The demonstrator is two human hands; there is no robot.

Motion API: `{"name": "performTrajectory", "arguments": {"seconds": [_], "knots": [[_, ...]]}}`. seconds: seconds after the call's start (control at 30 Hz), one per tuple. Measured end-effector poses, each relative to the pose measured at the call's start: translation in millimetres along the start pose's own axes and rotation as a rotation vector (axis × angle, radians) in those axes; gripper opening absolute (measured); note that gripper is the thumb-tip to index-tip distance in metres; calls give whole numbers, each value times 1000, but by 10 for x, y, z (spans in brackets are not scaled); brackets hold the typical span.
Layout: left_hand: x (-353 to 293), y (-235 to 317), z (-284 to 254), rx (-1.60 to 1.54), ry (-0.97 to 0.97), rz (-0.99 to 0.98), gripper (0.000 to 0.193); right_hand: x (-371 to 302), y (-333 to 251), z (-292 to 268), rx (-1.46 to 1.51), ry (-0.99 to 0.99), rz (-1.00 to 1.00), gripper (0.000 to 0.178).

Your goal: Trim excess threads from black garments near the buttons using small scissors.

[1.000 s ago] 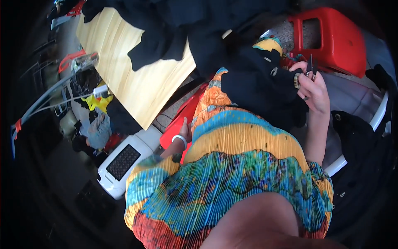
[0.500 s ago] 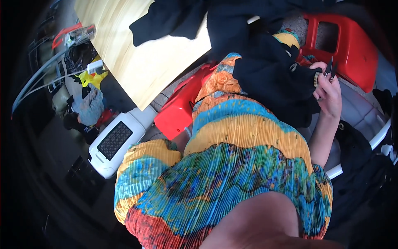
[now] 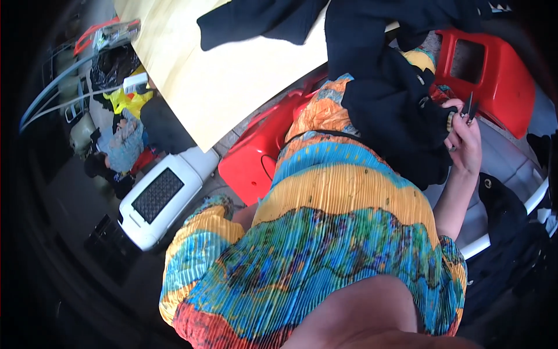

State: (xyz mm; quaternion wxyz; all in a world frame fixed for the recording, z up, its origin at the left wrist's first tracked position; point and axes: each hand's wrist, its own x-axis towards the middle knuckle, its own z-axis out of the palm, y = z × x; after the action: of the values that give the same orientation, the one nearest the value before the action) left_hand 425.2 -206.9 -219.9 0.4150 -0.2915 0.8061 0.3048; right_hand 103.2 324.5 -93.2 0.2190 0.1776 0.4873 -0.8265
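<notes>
My right hand (image 3: 465,145) is closed, with small dark pointed thread snips (image 3: 469,108) in its fingers, the tips pointing up and away. Against the same fingers sits a pale button (image 3: 450,120) at the edge of a black knit garment (image 3: 389,119). That garment lies over my lap, with more buttons along its edge. Only a short stretch of my left forearm (image 3: 246,216) shows below the sleeve; my left hand is hidden behind the patterned dress (image 3: 349,186).
A pale wooden tabletop (image 3: 232,87) stands ahead, black cloth lying over it. Red plastic stools (image 3: 250,166) (image 3: 511,87) flank my lap. At left is a white case with a dark grille (image 3: 157,195); a person (image 3: 125,145) is beyond. Grey bin (image 3: 505,154) and black garments (image 3: 505,215) lie right.
The view has shifted slightly, so the table and black garment appear farther right. My right hand keeps the snips and stays at the garment's button. My left forearm has drawn back slightly.
</notes>
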Motion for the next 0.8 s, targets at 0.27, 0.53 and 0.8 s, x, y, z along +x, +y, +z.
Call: {"name": "performTrajectory", "arguments": {"seconds": [0.27, 0.53, 0.8], "knots": [[1218, 679, -410, 230, -128, 346, 36, -220, -41, 72, 0, 69, -72, 21], [1885, 1174, -509, 484, -298, 631, 37, -423, -171, 128, -123, 87, -192, 23], [1879, 975, -640, 619, -366, 746, 37, -377, -179, 182, -141, 100, -250, 25]]}}
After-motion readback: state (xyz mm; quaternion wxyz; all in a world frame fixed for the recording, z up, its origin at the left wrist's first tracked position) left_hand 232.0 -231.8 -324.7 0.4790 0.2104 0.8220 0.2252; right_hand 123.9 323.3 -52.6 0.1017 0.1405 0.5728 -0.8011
